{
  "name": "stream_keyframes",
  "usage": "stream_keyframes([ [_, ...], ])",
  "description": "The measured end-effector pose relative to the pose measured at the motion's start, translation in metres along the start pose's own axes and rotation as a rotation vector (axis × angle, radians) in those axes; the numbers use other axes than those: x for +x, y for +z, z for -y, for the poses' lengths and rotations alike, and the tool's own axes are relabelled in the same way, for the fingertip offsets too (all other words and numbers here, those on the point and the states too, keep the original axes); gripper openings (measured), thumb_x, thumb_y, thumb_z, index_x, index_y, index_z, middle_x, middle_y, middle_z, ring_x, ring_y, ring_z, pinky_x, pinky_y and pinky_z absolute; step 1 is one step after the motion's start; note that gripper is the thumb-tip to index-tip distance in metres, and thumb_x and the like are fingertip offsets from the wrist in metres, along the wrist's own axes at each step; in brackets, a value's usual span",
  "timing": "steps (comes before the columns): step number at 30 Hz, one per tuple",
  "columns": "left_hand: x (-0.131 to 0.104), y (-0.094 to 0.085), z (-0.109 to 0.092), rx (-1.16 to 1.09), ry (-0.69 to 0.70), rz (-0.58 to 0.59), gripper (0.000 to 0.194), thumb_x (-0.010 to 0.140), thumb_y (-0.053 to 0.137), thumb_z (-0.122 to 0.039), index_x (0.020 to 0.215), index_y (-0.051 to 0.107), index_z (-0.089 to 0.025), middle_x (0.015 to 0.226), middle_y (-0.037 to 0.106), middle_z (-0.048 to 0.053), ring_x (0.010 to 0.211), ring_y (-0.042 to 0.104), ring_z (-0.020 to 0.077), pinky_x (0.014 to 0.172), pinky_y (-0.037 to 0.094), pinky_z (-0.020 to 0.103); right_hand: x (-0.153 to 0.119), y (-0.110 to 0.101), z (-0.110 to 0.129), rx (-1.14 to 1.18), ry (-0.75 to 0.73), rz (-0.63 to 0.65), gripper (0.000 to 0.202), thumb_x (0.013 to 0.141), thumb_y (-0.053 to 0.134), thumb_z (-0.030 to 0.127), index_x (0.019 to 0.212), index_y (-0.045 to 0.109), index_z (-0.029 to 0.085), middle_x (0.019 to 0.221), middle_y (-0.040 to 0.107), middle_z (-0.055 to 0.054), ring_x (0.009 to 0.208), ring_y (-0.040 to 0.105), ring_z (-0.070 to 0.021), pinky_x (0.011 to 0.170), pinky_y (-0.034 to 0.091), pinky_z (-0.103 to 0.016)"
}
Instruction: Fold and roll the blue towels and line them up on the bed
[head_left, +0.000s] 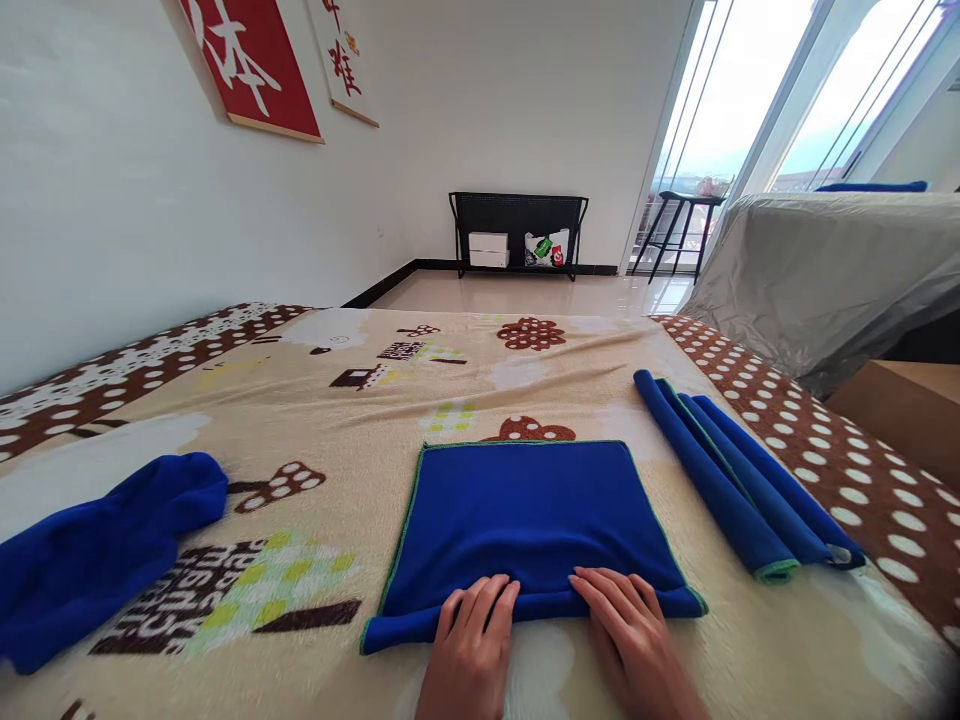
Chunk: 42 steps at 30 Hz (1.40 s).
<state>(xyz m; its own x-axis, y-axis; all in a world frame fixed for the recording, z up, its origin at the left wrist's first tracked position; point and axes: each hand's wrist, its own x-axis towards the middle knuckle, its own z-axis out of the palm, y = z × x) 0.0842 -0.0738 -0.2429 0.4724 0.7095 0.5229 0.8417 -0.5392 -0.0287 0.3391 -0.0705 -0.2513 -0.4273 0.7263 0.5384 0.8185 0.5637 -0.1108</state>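
A blue cloth (525, 500) with green-stitched edges lies spread out in front of me, its near edge turned into a narrow roll. On the left part of that roll, my left hand (474, 640) has its fingers curled over the fabric. My right hand (626, 625) grips the same roll farther right, fingers close together. Both thumbs are mostly hidden. The cloth bulges into soft wrinkles just beyond my fingertips.
Rolled blue cloths (742, 480) lie side by side on the right, and a crumpled blue cloth (112, 550) is at the left. Everything rests on a patterned blanket (360, 420). A cardboard box (907, 410) and a plastic-covered piece of furniture (840, 250) stand beyond the right edge.
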Motion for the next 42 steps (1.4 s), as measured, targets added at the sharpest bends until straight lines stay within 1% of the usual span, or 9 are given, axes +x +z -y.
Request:
stream_keyframes([
  [5,0.001,0.0,0.005,0.1,-0.056,-0.014,0.041,0.095,0.051,-0.025,0.135,0.058,-0.02,0.141,0.06,0.006,0.129,0.054,0.0183,0.099,0.039,0.032,0.003,0.0,0.001,-0.121,0.063,-0.008,0.039,0.098,0.05,0.034,0.135,0.057,0.027,0.134,0.064,-0.002,0.117,0.064,-0.0191,0.093,0.049,-0.034],
  [11,-0.012,0.0,0.023,0.229,-0.182,-0.07,0.044,0.098,0.047,-0.037,0.138,0.056,-0.02,0.142,0.059,0.008,0.126,0.056,0.0201,0.1,0.036,0.037,-0.004,0.006,-0.006,-0.244,0.146,-0.074,0.043,0.1,0.045,0.043,0.134,0.057,0.021,0.137,0.061,-0.006,0.119,0.063,-0.0234,0.094,0.046,-0.04],
  [15,-0.015,0.004,0.023,0.203,-0.15,-0.139,0.04,0.096,0.05,-0.024,0.134,0.059,-0.018,0.131,0.067,0.008,0.118,0.062,0.0196,0.105,0.032,0.038,-0.001,0.003,-0.001,-0.154,0.115,-0.14,0.035,0.099,0.046,0.03,0.13,0.059,0.022,0.129,0.067,-0.007,0.116,0.064,-0.0221,0.095,0.045,-0.038],
  [19,-0.007,0.018,0.005,0.028,0.096,-0.095,0.062,0.086,0.037,-0.004,0.145,0.049,-0.019,0.131,0.067,0.008,0.125,0.058,0.0164,0.106,0.034,0.033,0.014,0.0,0.017,0.033,-0.078,-0.092,0.044,0.094,0.043,0.013,0.135,0.055,0.023,0.121,0.071,-0.004,0.112,0.066,-0.0157,0.095,0.046,-0.03],
  [22,0.005,0.023,-0.01,-0.065,0.182,-0.022,0.068,0.081,0.038,-0.007,0.148,0.044,-0.016,0.137,0.063,0.009,0.129,0.055,0.0189,0.1,0.04,0.033,0.025,0.003,0.028,0.066,-0.144,-0.029,0.044,0.096,0.044,0.018,0.139,0.052,0.021,0.122,0.071,-0.003,0.111,0.066,-0.0142,0.094,0.046,-0.029],
  [25,0.014,0.017,-0.012,-0.041,0.072,0.032,0.063,0.082,0.044,-0.009,0.144,0.049,-0.018,0.143,0.059,0.005,0.13,0.054,0.0185,0.099,0.04,0.033,0.028,0.006,0.03,-0.042,-0.1,0.032,0.042,0.097,0.049,0.028,0.138,0.053,0.021,0.132,0.065,-0.003,0.117,0.064,-0.0173,0.095,0.046,-0.032],
  [32,-0.006,-0.007,0.028,0.186,0.012,0.003,0.043,0.094,0.05,-0.021,0.137,0.056,-0.02,0.143,0.059,0.002,0.13,0.053,0.0149,0.102,0.034,0.031,0.007,0.002,-0.003,-0.219,0.032,0.007,0.053,0.096,0.052,0.046,0.142,0.05,0.019,0.141,0.058,-0.005,0.124,0.06,-0.0204,0.095,0.044,-0.036],
  [38,-0.042,-0.023,0.072,0.129,-0.01,-0.084,0.034,0.095,0.052,-0.025,0.127,0.063,-0.022,0.125,0.07,0.004,0.115,0.063,0.0166,0.099,0.036,0.031,-0.023,-0.007,-0.045,-0.269,0.071,0.008,0.049,0.097,0.05,0.047,0.141,0.051,0.024,0.14,0.059,-0.003,0.124,0.059,-0.0205,0.099,0.04,-0.037],
  [42,-0.066,-0.032,0.091,0.067,-0.109,-0.109,0.029,0.094,0.056,-0.029,0.121,0.066,-0.028,0.108,0.072,0.002,0.103,0.066,0.0173,0.094,0.04,0.03,-0.043,-0.016,-0.067,-0.212,0.062,-0.018,0.041,0.095,0.055,0.048,0.131,0.06,0.029,0.134,0.064,-0.002,0.119,0.062,-0.0215,0.098,0.041,-0.038],
])
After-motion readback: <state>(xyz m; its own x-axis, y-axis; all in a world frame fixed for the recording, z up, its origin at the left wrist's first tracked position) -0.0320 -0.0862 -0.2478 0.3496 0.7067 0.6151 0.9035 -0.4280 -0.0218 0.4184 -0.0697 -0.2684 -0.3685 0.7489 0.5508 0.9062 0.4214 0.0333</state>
